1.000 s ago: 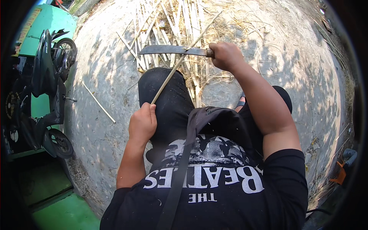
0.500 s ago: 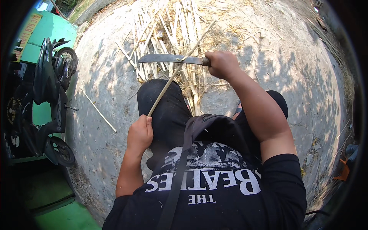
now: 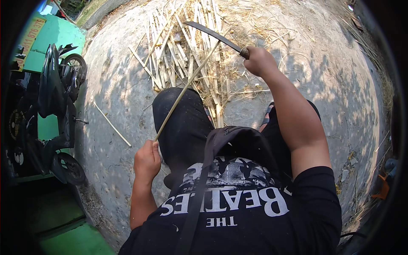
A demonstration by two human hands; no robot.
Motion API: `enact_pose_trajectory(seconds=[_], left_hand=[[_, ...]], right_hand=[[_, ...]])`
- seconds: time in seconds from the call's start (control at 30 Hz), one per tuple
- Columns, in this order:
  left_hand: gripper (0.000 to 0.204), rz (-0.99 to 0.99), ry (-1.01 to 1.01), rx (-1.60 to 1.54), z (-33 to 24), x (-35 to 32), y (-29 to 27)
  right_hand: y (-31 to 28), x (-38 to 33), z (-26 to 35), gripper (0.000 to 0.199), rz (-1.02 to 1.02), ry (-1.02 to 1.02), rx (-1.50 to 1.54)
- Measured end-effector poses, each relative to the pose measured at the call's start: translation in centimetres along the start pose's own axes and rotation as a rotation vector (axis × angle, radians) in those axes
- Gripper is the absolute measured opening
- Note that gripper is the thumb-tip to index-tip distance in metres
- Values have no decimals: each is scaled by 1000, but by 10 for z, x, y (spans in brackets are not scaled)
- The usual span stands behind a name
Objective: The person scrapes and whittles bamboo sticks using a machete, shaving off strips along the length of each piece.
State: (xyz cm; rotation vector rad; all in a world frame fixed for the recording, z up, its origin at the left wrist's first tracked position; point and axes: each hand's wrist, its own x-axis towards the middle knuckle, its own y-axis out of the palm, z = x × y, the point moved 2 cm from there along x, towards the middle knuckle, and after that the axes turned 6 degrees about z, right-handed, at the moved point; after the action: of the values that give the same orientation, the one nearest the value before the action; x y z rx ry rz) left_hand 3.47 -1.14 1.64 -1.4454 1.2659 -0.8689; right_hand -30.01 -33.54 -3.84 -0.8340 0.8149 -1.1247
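My left hand (image 3: 147, 160) is closed round the near end of a long, thin bamboo strip (image 3: 180, 97). The strip slants up and to the right, passing over my left knee. In my right hand (image 3: 260, 62) is the handle of a machete (image 3: 214, 35), its curved blade pointing up and to the left. The blade crosses the strip near its far end; whether they touch I cannot tell. Beneath them a pile of split bamboo strips (image 3: 169, 53) lies on the ground, with thin curled shavings (image 3: 278, 36) around it.
One loose strip (image 3: 111, 124) lies on the concrete ground (image 3: 114, 170) to the left. A dark motorbike (image 3: 55, 102) stands at the far left by a green wall (image 3: 59, 36). Something orange (image 3: 381, 187) is at the right edge, and more long sticks (image 3: 361, 42) lie at the far right.
The machete has moved along the strip toward its far end, up and to the right, and its blade has tilted. My left hand has drawn the strip slightly down and left.
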Motion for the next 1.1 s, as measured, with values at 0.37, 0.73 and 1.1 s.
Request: enact_pose_trajectory(seconds=[0.37, 0.73, 1.1], left_hand=[[29, -20, 22, -101, 7, 1, 15], [30, 52, 52, -163, 7, -3, 9], [36, 129, 14, -228, -2, 4, 18]], right_hand=[[40, -47, 71, 11, -164, -769, -103], [20, -39, 53, 12, -77, -466, 51], [32, -42, 55, 7, 71, -489, -141]])
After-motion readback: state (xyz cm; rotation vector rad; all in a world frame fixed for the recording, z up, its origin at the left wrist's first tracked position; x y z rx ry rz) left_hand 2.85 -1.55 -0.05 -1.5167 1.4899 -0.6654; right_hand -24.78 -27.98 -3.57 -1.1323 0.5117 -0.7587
